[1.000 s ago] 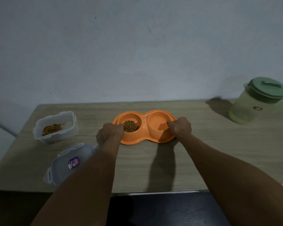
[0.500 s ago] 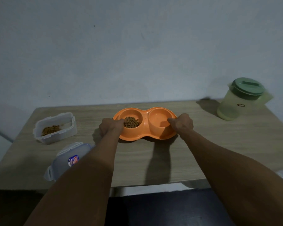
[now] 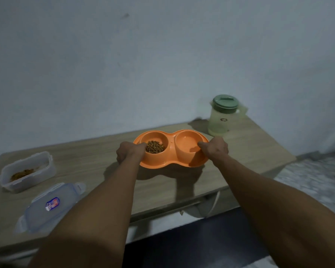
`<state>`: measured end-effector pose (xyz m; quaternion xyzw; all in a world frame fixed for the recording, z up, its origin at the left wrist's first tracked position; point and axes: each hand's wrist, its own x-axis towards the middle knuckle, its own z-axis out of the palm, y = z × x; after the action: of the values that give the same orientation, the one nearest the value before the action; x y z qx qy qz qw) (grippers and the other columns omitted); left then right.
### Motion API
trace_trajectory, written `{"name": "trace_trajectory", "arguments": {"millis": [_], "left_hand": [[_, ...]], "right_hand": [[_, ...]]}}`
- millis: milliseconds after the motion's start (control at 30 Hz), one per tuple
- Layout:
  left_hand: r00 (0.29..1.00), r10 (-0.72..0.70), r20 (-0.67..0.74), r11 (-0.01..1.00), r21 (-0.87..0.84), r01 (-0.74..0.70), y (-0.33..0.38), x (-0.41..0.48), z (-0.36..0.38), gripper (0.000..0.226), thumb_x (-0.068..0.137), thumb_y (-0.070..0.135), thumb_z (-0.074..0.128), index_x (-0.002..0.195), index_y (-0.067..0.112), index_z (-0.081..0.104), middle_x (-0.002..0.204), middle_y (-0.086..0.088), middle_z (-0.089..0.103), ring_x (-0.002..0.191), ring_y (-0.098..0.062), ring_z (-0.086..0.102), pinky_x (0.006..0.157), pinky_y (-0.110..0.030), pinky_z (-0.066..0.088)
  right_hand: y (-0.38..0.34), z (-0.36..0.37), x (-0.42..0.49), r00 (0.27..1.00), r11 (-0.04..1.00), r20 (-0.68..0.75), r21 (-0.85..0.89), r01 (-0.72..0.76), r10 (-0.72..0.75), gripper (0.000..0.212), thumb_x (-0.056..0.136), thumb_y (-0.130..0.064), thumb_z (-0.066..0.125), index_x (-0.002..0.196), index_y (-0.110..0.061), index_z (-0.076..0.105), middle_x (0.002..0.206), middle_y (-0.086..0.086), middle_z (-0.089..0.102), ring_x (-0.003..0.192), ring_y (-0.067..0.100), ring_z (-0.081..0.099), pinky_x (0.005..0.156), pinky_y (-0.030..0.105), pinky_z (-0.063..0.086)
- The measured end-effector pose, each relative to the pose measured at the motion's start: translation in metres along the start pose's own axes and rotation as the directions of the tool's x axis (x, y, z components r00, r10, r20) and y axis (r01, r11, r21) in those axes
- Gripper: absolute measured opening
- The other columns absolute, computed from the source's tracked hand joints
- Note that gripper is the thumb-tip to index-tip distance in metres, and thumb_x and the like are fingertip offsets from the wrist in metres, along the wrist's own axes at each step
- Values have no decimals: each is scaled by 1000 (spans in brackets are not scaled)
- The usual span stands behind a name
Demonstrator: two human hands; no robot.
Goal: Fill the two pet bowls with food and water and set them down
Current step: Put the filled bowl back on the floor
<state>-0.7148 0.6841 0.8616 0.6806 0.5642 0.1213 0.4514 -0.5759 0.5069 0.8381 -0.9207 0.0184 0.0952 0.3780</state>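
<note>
Two hands engaged | left hand [image 3: 130, 153] grips the kibble-side rim, right hand [image 3: 215, 148] grips the opposite rim of the orange double bowl [image 3: 171, 150] | end-to-end hold likely keeps it level against spills | bowl over mid-desk [image 3: 97, 163], its shadow suggests it is lifted | jug [image 3: 223, 117] behind it, to the right

- The table [image 3: 249, 149] stands against the wall, which runs behind it.
- The double pet bowl [image 3: 170, 161] is over the table's middle, between the two hands.
- The left hand [image 3: 129, 152] grips its left end, and the right hand [image 3: 215, 148] grips its right end.
- Kibble [image 3: 154, 147] lies in the bowl's left compartment.
- The pitcher [image 3: 223, 117] stands upright on the table behind the bowl's right end, near the wall.
- The food container [image 3: 27, 171] sits on the table well to the left of the bowl.
- Its lid [image 3: 50, 206] lies flat on the table in front of the container, at the near edge.
</note>
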Motion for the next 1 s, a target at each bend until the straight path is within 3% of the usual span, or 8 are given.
{"name": "trace_trajectory", "arguments": {"millis": [133,333,533,700,833,1000], "left_hand": [[998,47,50,999,7,-47,11,-44,37,44,76,33,76,107,3,67,106,-16,69,94,-34,67,75,-37,55],[986,107,131,994,16,-110,22,-138,110,43,77,33,76,106,3,66,108,-16,68,96,-34,66,71,-36,50],[967,121,225,989,50,-136,23,-230,191,47,74,36,77,107,4,67,109,-16,68,97,-35,66,76,-36,53],[939,155,307,980,75,-186,34,-296,257,47,76,36,76,109,4,67,113,-17,67,101,-36,64,72,-36,48],[911,185,369,968,91,-234,51,-333,312,45,77,34,76,107,2,67,112,-16,67,100,-35,64,69,-36,47],[867,220,446,952,94,-290,79,-368,391,36,73,33,77,93,5,65,98,-14,68,87,-34,67,73,-36,56]], "right_hand": [[45,-50,1,999,999,-50,38,-20,22,33,83,-34,73,89,-5,60,103,18,69,95,35,67,84,44,57],[134,-148,-1,990,995,-109,51,-86,91,39,83,-35,73,99,-1,65,104,18,69,96,35,66,78,38,54],[227,-240,-1,970,985,-180,80,-152,164,34,83,-33,73,74,-7,53,92,15,65,82,30,60,68,35,47],[300,-303,6,929,961,-253,124,-247,272,34,81,-34,74,84,-6,54,92,15,64,87,32,63,67,34,46],[348,-343,18,890,934,-293,186,-306,350,36,81,-32,74,68,-11,47,85,12,61,78,29,59,65,34,46],[402,-392,51,834,896,-335,243,-372,438,37,81,-30,73,67,-12,45,84,12,60,79,30,59,66,34,47]]}}
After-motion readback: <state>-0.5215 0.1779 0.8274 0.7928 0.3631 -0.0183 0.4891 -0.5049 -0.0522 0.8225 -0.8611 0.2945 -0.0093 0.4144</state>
